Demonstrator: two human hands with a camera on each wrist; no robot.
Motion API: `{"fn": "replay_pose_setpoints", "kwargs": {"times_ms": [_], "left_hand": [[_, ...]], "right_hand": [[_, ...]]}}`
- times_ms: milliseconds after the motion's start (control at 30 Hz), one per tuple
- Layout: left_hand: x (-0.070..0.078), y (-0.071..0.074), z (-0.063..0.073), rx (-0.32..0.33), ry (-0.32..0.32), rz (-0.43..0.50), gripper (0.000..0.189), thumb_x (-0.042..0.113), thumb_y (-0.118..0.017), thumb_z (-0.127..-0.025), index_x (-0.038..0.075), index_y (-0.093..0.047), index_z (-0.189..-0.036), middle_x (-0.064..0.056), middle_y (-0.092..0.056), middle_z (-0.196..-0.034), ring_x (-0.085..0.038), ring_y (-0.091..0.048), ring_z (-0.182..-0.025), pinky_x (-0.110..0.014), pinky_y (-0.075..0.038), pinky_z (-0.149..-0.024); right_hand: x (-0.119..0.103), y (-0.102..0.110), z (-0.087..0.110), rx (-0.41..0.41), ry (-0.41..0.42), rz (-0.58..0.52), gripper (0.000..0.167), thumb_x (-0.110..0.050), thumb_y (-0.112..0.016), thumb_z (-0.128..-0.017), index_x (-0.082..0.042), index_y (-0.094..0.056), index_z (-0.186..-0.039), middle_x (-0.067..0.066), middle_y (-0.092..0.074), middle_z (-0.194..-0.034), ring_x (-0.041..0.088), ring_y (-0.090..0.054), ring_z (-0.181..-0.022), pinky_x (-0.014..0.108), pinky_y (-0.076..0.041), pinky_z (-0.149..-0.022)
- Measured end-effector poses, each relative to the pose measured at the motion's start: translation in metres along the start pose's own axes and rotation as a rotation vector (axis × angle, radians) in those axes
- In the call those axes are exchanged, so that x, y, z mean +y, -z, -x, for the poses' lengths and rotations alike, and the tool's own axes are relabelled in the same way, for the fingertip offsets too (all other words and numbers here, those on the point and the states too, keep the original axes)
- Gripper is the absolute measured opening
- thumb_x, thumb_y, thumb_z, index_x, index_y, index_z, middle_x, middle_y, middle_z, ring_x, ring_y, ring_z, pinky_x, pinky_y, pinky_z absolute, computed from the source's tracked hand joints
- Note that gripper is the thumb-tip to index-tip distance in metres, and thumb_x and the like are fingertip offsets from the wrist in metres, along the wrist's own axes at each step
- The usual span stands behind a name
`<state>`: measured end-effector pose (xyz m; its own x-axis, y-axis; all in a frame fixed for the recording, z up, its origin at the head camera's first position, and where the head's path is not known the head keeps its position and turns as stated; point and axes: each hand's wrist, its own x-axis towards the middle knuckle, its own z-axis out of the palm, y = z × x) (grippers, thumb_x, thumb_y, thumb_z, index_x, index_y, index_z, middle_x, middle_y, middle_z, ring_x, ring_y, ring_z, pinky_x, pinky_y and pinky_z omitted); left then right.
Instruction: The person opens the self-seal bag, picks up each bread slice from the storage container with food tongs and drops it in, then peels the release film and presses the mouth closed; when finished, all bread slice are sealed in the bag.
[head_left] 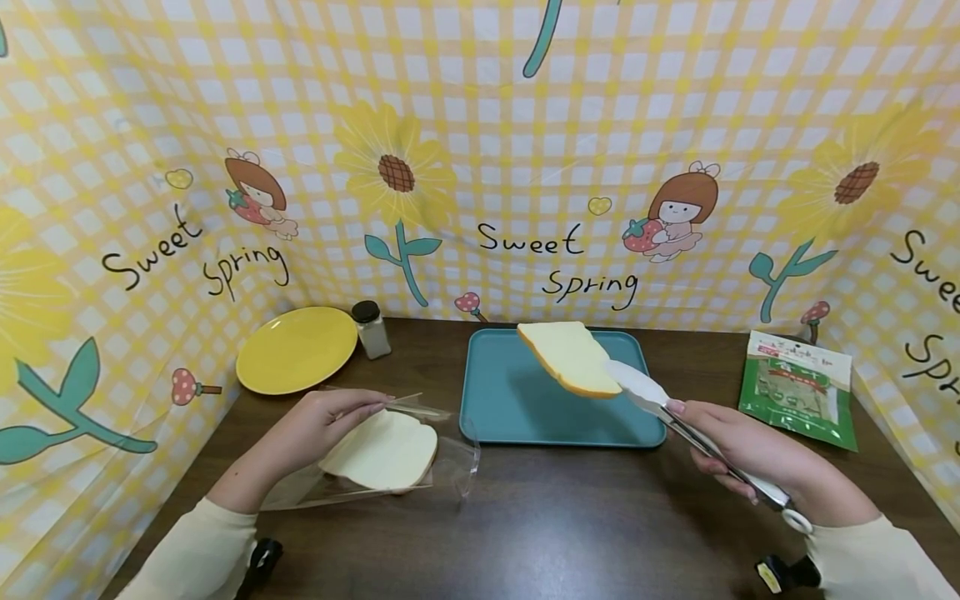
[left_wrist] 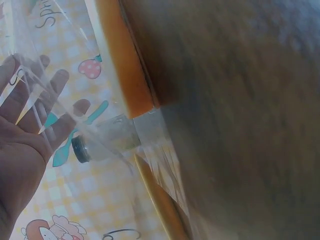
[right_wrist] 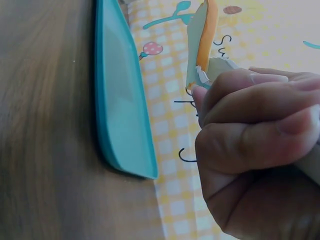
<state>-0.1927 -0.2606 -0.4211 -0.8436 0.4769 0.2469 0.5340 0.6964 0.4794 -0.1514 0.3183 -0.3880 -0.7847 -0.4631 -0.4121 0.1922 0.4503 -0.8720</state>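
My left hand (head_left: 341, 417) pinches the upper edge of a clear plastic bag (head_left: 456, 467), which holds sliced white bread (head_left: 386, 450). In the left wrist view, the film runs across the fingers of my left hand (left_wrist: 30, 110), beside the bread's brown crust (left_wrist: 117, 60). My right hand (head_left: 742, 442) grips metal tongs (head_left: 697, 437) with white tips. A bread slice (head_left: 570, 360) is held in those tips, raised over the blue tray (head_left: 498, 417). In the right wrist view, curled fingers (right_wrist: 250, 120) wrap the tongs, and the slice (right_wrist: 206, 35) shows edge-on beyond them.
At the back left a yellow plate (head_left: 296, 350) stands beside a black-lidded shaker jar (head_left: 372, 330). To the right lies a green and white packet (head_left: 797, 390). Checked cloth (head_left: 450, 108) hangs along the back and sides of the dark wooden table (head_left: 555, 517).
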Motion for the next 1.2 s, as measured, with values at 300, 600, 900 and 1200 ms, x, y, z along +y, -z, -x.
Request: {"fn": "replay_pose_setpoints", "kwargs": {"times_ms": [300,600,900,1200], "left_hand": [[0.001,0.001,0.0,-0.006,-0.001,0.025,0.023,0.024,-0.064,-0.109,0.026,-0.079,-0.127,0.011,-0.08,-0.124,-0.009,-0.075,-0.116,-0.035,-0.065,-0.095],[0.002,0.003,-0.002,-0.002,-0.014,0.016,0.023,0.022,-0.065,-0.108,0.027,-0.079,-0.127,0.011,-0.08,-0.126,-0.009,-0.075,-0.118,-0.035,-0.065,-0.096],[0.002,0.004,-0.003,0.002,-0.052,0.014,0.024,0.02,-0.068,-0.107,0.028,-0.079,-0.127,0.011,-0.079,-0.127,-0.008,-0.075,-0.118,-0.032,-0.065,-0.096],[0.002,0.005,-0.003,-0.003,-0.073,0.006,0.028,0.019,-0.069,-0.106,0.031,-0.078,-0.129,0.011,-0.078,-0.131,-0.01,-0.075,-0.12,-0.03,-0.064,-0.097]], "right_hand": [[-0.014,-0.006,0.008,-0.004,0.018,0.008,0.054,-0.053,-0.032,-0.117,-0.002,-0.048,-0.117,-0.004,-0.046,-0.065,0.009,-0.045,-0.037,0.029,-0.045,-0.034],[-0.021,-0.015,0.014,-0.046,0.024,0.017,0.049,-0.049,-0.034,-0.117,-0.004,-0.051,-0.12,-0.002,-0.05,-0.067,0.009,-0.044,-0.037,0.028,-0.043,-0.033],[-0.025,-0.029,0.015,-0.137,0.04,0.034,0.045,-0.045,-0.034,-0.118,-0.005,-0.055,-0.12,-0.003,-0.05,-0.068,0.007,-0.042,-0.038,0.024,-0.042,-0.034],[-0.019,-0.046,0.009,-0.21,0.023,0.023,0.046,-0.044,-0.039,-0.117,-0.001,-0.056,-0.122,-0.003,-0.049,-0.066,0.004,-0.039,-0.036,0.023,-0.039,-0.033]]}}
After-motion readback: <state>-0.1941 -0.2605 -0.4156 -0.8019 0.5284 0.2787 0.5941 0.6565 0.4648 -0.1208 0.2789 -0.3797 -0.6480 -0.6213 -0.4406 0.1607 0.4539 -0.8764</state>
